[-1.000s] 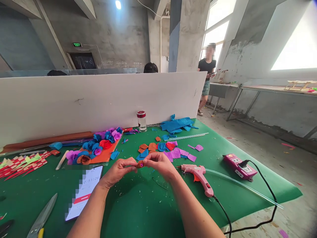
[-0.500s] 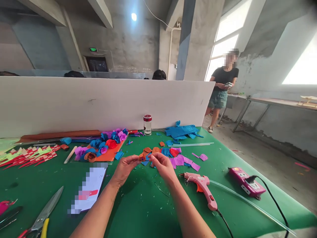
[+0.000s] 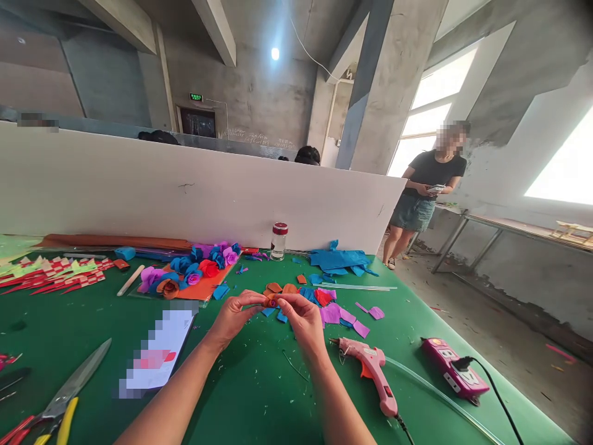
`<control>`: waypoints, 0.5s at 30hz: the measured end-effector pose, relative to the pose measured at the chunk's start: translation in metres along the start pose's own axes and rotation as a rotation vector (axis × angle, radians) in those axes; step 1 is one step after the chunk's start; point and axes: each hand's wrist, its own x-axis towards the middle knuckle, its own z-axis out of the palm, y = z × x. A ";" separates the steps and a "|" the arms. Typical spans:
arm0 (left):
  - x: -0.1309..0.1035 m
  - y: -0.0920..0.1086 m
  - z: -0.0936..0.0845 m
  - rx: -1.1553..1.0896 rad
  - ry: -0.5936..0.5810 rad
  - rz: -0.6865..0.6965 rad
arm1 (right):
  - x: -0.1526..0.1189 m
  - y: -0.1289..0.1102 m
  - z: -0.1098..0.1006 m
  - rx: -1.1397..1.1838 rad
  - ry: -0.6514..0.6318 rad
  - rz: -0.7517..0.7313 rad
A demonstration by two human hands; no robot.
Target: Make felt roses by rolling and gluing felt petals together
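My left hand (image 3: pixel 235 317) and my right hand (image 3: pixel 299 315) meet above the green table (image 3: pixel 241 389), both pinching a small orange paper flower (image 3: pixel 270 302) between their fingertips. Just behind the hands lie cut petals (image 3: pixel 324 303) in orange, blue, red and purple. A pink glue gun (image 3: pixel 370 368) rests to the right of my right wrist. A cluster of finished paper roses (image 3: pixel 192 272) in blue, purple, red and orange sits on an orange sheet to the left.
A phone (image 3: pixel 157 352) lies left of my left arm, with scissors (image 3: pixel 69 392) further left. A glass jar (image 3: pixel 278 241) stands against the white divider (image 3: pixel 185 191). A pink power strip (image 3: pixel 454 374) lies right. A person (image 3: pixel 424 191) stands beyond the table's right end.
The camera has tilted up and turned slightly, so the scene sits lower and shifted. Both hands stay together on the small flower, working it slightly. The standing person appears closer to the frame's middle.
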 end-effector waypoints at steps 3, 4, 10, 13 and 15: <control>0.001 -0.001 0.001 0.012 -0.030 -0.001 | -0.001 0.001 -0.001 -0.004 -0.007 -0.019; 0.001 -0.001 0.001 0.014 -0.037 -0.004 | -0.001 0.001 -0.001 -0.030 0.002 -0.024; 0.000 -0.001 0.001 -0.007 -0.053 -0.022 | -0.001 -0.002 -0.005 -0.222 0.073 -0.044; -0.001 0.000 0.003 -0.043 -0.082 -0.033 | 0.001 -0.003 -0.005 -0.172 0.077 0.031; -0.002 0.000 0.005 -0.078 -0.073 -0.042 | 0.001 -0.003 -0.004 -0.105 0.082 0.080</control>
